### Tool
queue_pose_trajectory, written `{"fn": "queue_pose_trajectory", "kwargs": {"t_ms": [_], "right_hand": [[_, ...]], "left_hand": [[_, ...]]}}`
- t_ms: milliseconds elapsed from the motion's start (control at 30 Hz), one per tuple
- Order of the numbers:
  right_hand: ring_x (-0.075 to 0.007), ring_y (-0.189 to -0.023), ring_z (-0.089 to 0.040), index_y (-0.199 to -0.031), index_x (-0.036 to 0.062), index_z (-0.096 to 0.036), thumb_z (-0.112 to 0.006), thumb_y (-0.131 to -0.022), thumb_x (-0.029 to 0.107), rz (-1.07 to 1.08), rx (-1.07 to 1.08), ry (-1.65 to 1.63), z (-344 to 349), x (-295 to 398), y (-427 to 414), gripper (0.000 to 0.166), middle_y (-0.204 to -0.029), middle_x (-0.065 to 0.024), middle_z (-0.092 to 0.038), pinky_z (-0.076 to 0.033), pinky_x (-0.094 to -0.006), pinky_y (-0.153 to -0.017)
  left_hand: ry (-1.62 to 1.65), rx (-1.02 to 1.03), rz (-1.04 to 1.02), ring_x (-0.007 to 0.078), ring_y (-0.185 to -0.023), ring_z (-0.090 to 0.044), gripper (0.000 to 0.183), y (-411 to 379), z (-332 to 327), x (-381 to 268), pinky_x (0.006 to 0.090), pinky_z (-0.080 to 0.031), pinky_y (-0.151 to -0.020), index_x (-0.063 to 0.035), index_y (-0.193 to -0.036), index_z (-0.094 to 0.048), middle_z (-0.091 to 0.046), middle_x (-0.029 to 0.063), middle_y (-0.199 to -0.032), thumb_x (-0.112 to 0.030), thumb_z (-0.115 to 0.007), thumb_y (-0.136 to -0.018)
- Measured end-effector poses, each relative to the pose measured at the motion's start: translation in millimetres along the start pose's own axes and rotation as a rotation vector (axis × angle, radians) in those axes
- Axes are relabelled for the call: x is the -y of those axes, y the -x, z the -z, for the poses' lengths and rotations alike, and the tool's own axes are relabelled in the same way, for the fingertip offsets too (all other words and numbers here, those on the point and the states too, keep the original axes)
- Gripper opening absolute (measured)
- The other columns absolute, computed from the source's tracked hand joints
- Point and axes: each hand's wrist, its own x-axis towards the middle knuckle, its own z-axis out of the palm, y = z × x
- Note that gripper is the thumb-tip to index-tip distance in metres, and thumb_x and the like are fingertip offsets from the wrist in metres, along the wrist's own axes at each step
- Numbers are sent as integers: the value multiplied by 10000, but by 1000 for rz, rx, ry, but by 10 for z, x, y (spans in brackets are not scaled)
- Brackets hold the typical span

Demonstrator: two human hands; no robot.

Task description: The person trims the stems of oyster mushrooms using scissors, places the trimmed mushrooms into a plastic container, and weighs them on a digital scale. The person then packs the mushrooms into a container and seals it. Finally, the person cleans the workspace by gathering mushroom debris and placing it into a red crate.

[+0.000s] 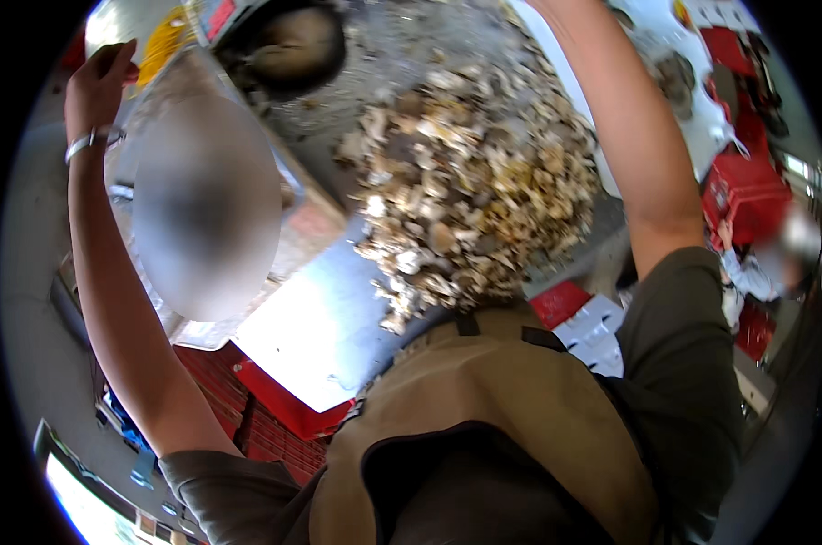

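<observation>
My left hand (101, 85), with a metal bracelet at the wrist, is raised at the upper left. It is next to a yellow item (162, 44), perhaps netting or a bag. Its fingers are bent, and whether they hold anything cannot be made out. My right forearm runs off the top edge, so the right hand is out of view. Before me, a large heap of small cream, brown and yellowish pieces (472, 184) lies on a wet grey metal worktop (390, 41). Motion blur hides whether they are shellfish or mushrooms.
A dark round opening or container (295, 48) sits at the top. A blurred oval covers much of a pale panel (302, 231) at left. Red crates (275, 402) stand below the worktop. At far right, a person (751, 272) is beside a red container (748, 194).
</observation>
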Motion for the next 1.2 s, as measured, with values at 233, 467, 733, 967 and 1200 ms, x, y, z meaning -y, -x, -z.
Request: {"fn": "queue_pose_trajectory", "kwargs": {"t_ms": [233,467,733,967,1200], "right_hand": [[-213,-1084,-480,-1110,24,-564,-588,-788,34,-453,236,370,176,-1138,2335,323,-1185,-162,-488,-464,-353,-815],[-301,-945,-473,-893,2,-599,-603,-701,36,72,-184,896,-385,-1916,2625,195,-969,-119,-510,-433,-373,-818],[-129,-680,-535,-821,-22,-591,-607,-809,62,-45,-116,15,60,-1772,2825,87,-851,-66,-625,-444,-252,-650],[-51,-630,-485,-982,-43,-542,-510,-853,-22,-221,-108,-335,77,-1604,2963,135,-846,-51,-607,-421,-205,-569],[-138,-710,-544,-1093,42,-562,-585,-807,36,-180,-171,117,-229,-1418,2927,287,-855,-77,-586,-451,-279,-637]], "left_hand": [[601,383,-295,163,-749,-664,236,1963,-1166,-2203,282,-543,-653,-93,-1010,-646,-680,91,-896,-1,-582,-802],[132,317,-281,277,-845,-582,257,2405,-2204,-3165,384,-496,-694,-69,-940,-599,-548,96,-973,-127,-686,-706],[468,398,-68,152,-683,-582,156,2458,-2215,-3084,312,-481,-587,-29,-746,-619,-603,72,-794,-115,-737,-692],[805,254,270,76,-559,-559,112,2525,-1746,-2678,200,-452,-515,21,-905,-613,-652,65,-724,-54,-594,-823],[431,165,167,216,-610,-631,195,2555,-1817,-2667,314,-490,-591,2,-842,-647,-651,127,-693,-176,-617,-769]]}}
